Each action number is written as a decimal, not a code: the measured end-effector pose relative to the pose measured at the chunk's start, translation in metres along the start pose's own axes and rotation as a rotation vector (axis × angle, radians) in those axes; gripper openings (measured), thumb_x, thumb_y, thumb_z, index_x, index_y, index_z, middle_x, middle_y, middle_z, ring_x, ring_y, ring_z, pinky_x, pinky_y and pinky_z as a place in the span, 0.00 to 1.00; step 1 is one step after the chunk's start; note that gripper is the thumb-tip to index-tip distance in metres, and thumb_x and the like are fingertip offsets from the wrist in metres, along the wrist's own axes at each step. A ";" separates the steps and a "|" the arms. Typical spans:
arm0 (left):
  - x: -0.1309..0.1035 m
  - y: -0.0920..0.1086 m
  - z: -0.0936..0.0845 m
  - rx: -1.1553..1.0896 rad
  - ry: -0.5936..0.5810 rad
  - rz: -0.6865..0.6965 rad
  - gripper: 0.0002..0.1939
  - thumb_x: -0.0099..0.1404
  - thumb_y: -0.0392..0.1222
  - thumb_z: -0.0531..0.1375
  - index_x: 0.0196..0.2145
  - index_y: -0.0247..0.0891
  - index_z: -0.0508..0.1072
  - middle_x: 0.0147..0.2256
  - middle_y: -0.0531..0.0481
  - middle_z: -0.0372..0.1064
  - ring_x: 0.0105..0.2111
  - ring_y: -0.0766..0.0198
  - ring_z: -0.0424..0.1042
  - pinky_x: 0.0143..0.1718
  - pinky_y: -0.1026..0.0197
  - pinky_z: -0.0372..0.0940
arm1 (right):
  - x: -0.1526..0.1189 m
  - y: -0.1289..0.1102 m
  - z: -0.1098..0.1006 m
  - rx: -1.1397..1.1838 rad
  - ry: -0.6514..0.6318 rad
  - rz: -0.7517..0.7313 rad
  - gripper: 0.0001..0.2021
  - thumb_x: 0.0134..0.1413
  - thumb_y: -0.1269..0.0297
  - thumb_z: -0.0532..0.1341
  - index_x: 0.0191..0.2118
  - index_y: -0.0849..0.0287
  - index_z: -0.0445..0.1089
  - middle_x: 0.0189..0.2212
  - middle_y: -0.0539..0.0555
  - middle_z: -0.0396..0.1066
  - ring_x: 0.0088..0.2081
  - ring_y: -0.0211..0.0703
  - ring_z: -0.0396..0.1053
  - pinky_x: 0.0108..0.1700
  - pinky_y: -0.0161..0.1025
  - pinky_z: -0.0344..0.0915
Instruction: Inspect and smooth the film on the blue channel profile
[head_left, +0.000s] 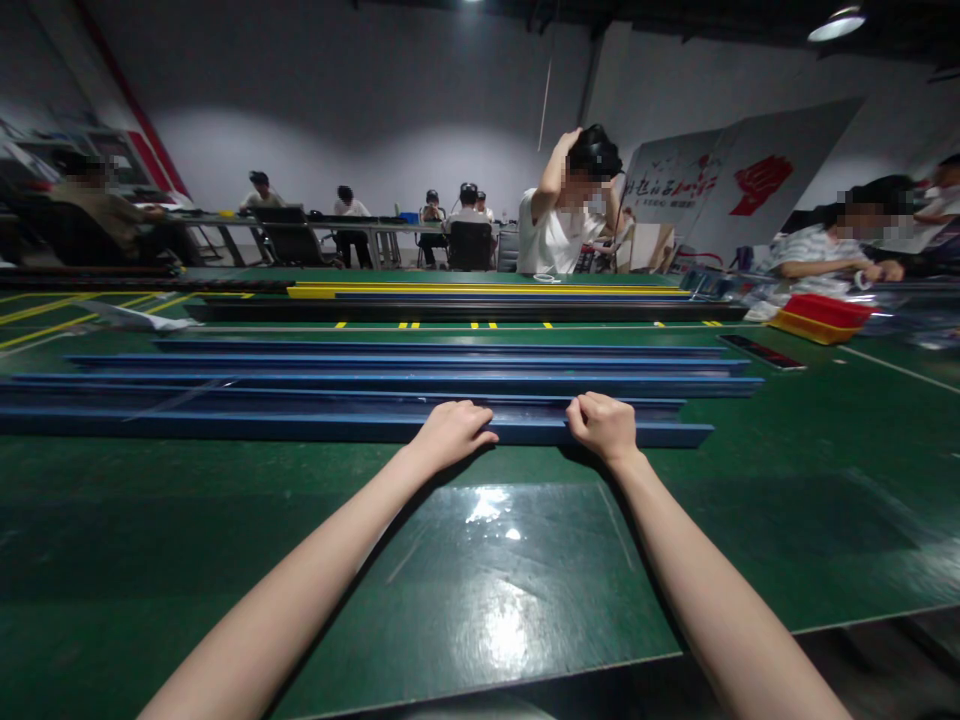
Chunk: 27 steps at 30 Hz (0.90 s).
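The nearest of several long blue U-shaped channels (262,428) lies lengthwise across the green table (225,530) in front of me. My left hand (457,430) is closed over its near wall, with the fingers curled inward and the thumb on my side. Farther right, close to the channel's right end, my right hand (606,427) grips the same piece in a fist, fingertips hidden. Just behind it, more blue channels (420,384) lie parallel. A clear sheet (495,570) reflects light on the tabletop between my forearms.
Beyond the blue channels lie a black rail (450,311) and a yellow rail (480,289). To the right are a dark phone (761,351) and red and yellow bins (821,318). A co-worker (559,220) stands across the table with arms raised; others sit farther back.
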<state>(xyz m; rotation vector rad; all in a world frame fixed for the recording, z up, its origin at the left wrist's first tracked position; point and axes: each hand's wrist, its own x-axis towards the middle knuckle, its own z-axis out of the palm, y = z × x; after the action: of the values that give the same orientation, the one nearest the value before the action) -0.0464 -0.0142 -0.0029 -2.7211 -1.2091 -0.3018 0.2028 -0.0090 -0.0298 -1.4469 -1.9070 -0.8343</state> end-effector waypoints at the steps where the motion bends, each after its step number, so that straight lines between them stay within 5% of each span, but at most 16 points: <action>1: 0.000 0.000 0.000 0.000 -0.003 -0.004 0.13 0.63 0.50 0.53 0.34 0.38 0.68 0.35 0.49 0.71 0.36 0.60 0.69 0.32 0.63 0.59 | 0.000 0.000 0.000 0.004 -0.003 0.003 0.18 0.51 0.65 0.50 0.13 0.60 0.60 0.14 0.51 0.63 0.18 0.32 0.56 0.22 0.33 0.43; 27: 0.001 -0.001 -0.004 -0.104 -0.059 -0.067 0.13 0.62 0.50 0.53 0.32 0.38 0.68 0.35 0.48 0.71 0.38 0.59 0.70 0.34 0.63 0.60 | 0.001 0.000 -0.002 0.018 -0.008 0.005 0.18 0.51 0.64 0.50 0.13 0.60 0.60 0.14 0.51 0.62 0.18 0.32 0.55 0.22 0.33 0.43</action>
<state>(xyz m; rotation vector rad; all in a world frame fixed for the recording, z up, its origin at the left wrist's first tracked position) -0.0467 -0.0139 0.0014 -2.8003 -1.3381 -0.3022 0.2024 -0.0105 -0.0281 -1.4457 -1.9109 -0.8079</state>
